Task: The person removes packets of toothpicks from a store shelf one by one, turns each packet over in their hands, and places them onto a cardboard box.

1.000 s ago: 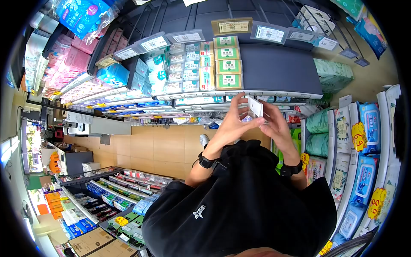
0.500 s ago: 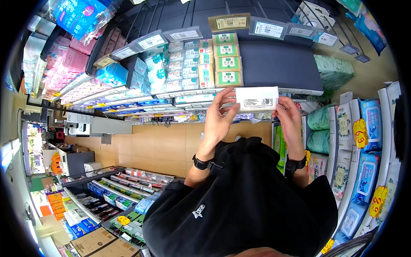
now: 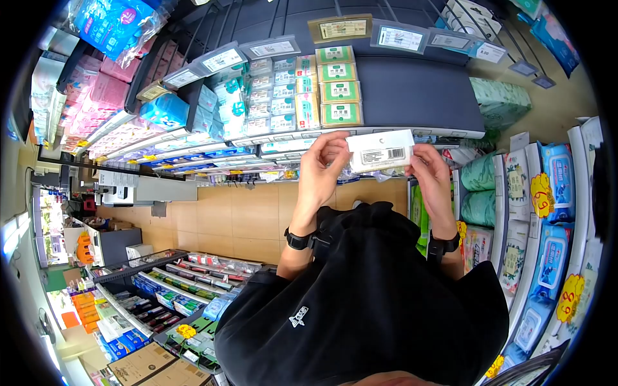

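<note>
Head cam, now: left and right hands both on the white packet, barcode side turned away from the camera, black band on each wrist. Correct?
No, the barcode side faces the camera, as the head view shows. The rest stands: left hand and right hand both on the white packet, a black band on each wrist.

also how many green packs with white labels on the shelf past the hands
4 visible, in one row on the shelf, front to back: front pack, second pack, third pack, rearmost pack. More may be hidden underneath.
</note>
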Demonstrator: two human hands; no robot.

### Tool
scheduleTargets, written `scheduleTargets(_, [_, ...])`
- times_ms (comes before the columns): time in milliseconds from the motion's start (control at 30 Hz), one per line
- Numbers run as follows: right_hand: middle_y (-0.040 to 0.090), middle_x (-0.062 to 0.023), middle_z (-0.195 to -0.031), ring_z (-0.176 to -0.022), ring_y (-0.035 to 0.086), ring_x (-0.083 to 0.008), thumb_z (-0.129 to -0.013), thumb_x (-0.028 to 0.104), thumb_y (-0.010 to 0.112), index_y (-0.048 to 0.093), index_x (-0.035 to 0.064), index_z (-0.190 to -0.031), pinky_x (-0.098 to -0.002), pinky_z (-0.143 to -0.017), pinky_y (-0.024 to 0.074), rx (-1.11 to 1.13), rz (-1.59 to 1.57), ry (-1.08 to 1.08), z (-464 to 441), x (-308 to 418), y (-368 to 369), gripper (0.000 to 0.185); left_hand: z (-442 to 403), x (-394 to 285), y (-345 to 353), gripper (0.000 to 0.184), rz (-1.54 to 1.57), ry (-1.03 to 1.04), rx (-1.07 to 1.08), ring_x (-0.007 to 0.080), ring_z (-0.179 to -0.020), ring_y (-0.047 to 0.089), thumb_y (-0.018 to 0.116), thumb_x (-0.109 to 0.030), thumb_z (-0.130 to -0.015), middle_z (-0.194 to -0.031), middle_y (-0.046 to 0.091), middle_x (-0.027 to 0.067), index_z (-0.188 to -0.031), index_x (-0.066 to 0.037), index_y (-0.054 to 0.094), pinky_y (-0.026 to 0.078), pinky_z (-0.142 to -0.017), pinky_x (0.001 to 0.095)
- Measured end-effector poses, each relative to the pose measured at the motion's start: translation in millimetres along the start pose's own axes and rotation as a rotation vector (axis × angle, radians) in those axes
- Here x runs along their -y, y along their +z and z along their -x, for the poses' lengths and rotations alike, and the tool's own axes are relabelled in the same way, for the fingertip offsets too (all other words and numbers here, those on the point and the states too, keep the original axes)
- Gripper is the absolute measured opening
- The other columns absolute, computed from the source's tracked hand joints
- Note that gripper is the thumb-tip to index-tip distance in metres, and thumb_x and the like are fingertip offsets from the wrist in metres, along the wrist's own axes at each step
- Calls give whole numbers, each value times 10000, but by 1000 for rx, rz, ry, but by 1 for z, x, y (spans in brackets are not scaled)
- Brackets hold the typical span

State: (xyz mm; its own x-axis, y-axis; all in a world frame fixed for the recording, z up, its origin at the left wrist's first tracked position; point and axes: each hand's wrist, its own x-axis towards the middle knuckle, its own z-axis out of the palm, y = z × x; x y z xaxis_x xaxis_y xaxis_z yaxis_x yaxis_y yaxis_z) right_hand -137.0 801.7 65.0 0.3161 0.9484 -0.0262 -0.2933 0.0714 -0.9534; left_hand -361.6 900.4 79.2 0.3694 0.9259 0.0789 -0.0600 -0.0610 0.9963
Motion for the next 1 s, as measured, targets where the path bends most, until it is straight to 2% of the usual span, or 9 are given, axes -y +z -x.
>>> scheduleTargets(100, [664,-99,-1086,-856,613,-127,-989,37,572,583,-32,-1189,-279,-786,499,22,-6,-3,1,-2,-1,212,-4,0,0,219,-23,2,-26,52,-851,593,660,4,-943,-941,640,7,-1160,27,644,489,-778,202])
scheduleTargets(300, [667,-94,-1081,-854,616,-129,-991,37,572,581,-34,-1202,-280,-785,501,29,-2,4,3,-2,0,223,-12,4,4,120,54,-71,-85,40,-773,570,666,-91,-972,-873,660,-2,-1032,12,649,466,-723,196])
scheduleTargets(600, [675,-87,-1079,-850,614,-118,-994,50,577,579,-25,-1207,-268,-782,503,38,9,10,5,-5,3,225,-15,7,6,173,151,-118,-105,9,-681,522,655,-171,-990,-756,636,-28,-903,-22,640,415,-632,185])
scheduleTargets(1000, [679,-82,-1081,-858,618,-115,-993,49,587,576,-17,-1215,-265,-781,506,80,37,-9,5,-10,3,232,-16,12,5,232,258,-199,-127,33,-622,446,614,-144,-979,-681,541,-42,-766,-60,574,366,-607,212])
